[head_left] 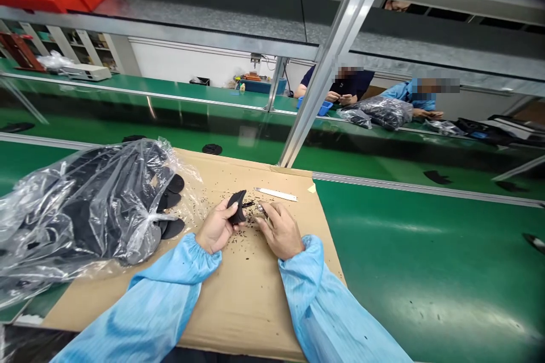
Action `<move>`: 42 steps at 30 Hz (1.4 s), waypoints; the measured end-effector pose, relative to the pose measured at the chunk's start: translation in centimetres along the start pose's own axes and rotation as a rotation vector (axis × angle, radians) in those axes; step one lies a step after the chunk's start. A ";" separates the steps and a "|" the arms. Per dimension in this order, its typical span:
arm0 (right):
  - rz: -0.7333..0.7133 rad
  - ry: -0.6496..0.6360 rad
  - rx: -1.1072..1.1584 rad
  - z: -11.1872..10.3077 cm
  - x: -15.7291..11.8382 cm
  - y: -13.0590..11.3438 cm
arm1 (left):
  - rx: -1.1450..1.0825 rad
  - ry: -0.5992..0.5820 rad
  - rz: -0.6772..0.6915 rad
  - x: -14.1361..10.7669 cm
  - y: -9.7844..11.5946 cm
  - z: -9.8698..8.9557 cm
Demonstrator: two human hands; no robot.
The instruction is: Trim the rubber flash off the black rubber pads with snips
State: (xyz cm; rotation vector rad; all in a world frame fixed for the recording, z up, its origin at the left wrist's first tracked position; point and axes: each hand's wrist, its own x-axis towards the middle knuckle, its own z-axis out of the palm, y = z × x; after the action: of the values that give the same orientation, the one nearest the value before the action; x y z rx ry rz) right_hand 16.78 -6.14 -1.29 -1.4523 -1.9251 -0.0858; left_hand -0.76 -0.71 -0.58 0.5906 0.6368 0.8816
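My left hand [219, 226] is closed around a black curved piece [237, 207], thumb on its face, held above the cardboard. Between the thumb and fingers of my right hand [281, 229] is a small shiny metal tool [261, 209], its tip turned toward the black piece; most of it is hidden by the fingers. A thin black strip [248, 204] shows between the two hands. Tiny black scraps [238, 245] are scattered on the cardboard sheet [251, 300] below. Beyond my hands lies a flat silvery blade-like strip [276, 194].
A large clear plastic bag [97, 198] of black parts fills the left, with several loose black pieces [174, 228] at its edge. A metal post [323, 62] rises behind the cardboard. Green bench [426, 249] extends right. Two people [340, 88] sit across.
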 end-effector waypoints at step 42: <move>-0.051 -0.150 -0.097 -0.1 -0.5 1.0 | 0.231 0.065 0.247 -0.1 -0.2 0.3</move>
State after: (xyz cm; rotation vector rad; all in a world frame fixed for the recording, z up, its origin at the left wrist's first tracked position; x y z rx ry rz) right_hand 17.79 -6.20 -1.83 -1.5103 -2.1053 -0.0976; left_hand -0.52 -0.95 -0.46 0.8641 0.7408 1.0694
